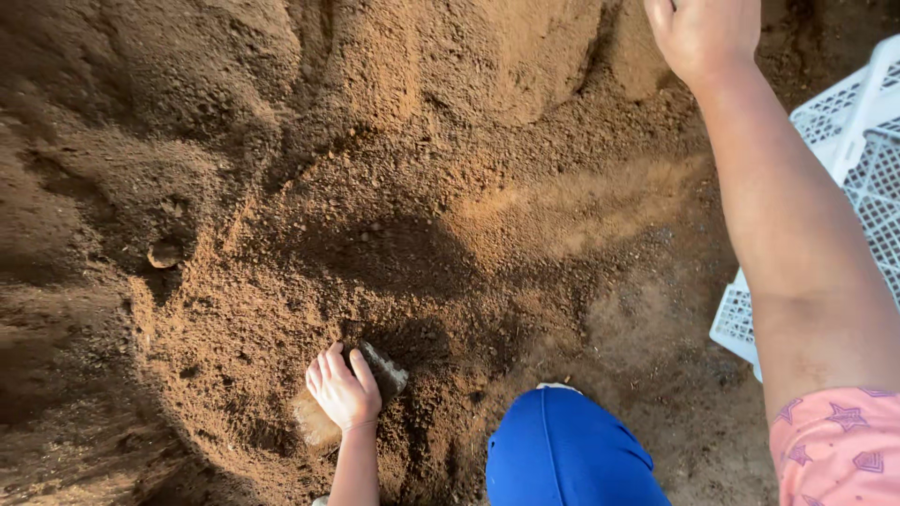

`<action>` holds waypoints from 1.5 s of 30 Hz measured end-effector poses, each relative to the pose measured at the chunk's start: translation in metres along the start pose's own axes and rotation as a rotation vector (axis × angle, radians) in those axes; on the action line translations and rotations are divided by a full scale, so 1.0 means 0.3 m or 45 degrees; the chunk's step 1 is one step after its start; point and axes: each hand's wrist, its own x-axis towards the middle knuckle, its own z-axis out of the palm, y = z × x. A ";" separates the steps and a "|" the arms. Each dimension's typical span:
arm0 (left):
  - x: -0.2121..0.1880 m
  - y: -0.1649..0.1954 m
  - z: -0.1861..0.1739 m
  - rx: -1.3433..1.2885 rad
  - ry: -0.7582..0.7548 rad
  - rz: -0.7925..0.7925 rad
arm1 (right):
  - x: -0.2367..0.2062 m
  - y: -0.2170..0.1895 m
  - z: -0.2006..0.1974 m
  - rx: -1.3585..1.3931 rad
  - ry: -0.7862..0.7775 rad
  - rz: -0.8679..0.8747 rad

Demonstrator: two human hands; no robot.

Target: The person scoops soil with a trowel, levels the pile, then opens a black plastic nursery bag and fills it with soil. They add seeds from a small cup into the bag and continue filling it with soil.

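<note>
Nearest the lens is the pink star-printed sleeve (832, 445) of the right arm, which fills the lower right corner.

At far left, one small round lump (164, 253) sits in a hollow of the brown soil heap (394, 103); I cannot tell whether it is a stone or a clod. Low and left of centre, the left hand (343, 389) lies palm down with its fingers curled over one small dark container (384, 370). The container is half sunk in the loose soil, and only its greyish edge shows. One pale tan patch (314, 426) lies under the wrist, too blurred to identify.

The hold looks light rather than clamped. To do this step well, I judge that the fingers should stay hooked over the edge and keep the container level, so that soil goes in rather than around it.

One blue-clad knee (562, 450) comes next. The right hand (703, 33) reaches to the top edge against the heap, well apart from the container. Its fingers are cut off by the frame, so I cannot tell whether they are spread or closed, or holding anything. At far right stands white lattice crate (848, 155), one for certain, possibly a second nested within it.

Counted: two hands, one container, one lump, one knee.
</note>
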 end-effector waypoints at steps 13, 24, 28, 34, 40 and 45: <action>0.006 0.014 -0.001 -0.034 -0.038 -0.057 | -0.313 -0.073 0.380 -0.110 -0.757 0.210; 0.008 0.016 -0.011 -0.015 -0.004 -0.022 | -0.031 0.038 -0.028 -0.381 -0.140 -0.237; 0.018 0.024 -0.014 -0.037 -0.001 -0.018 | 0.027 0.018 0.053 -0.345 -0.139 -0.120; 0.015 0.025 -0.021 -0.029 -0.053 -0.046 | -0.192 -0.153 0.310 -0.200 -0.815 0.149; 0.019 0.016 -0.019 -0.035 -0.039 -0.040 | -0.422 -0.128 0.310 -0.153 -0.651 0.092; 0.014 0.009 -0.021 -0.039 -0.056 -0.049 | -0.688 0.000 0.228 0.076 -0.357 0.568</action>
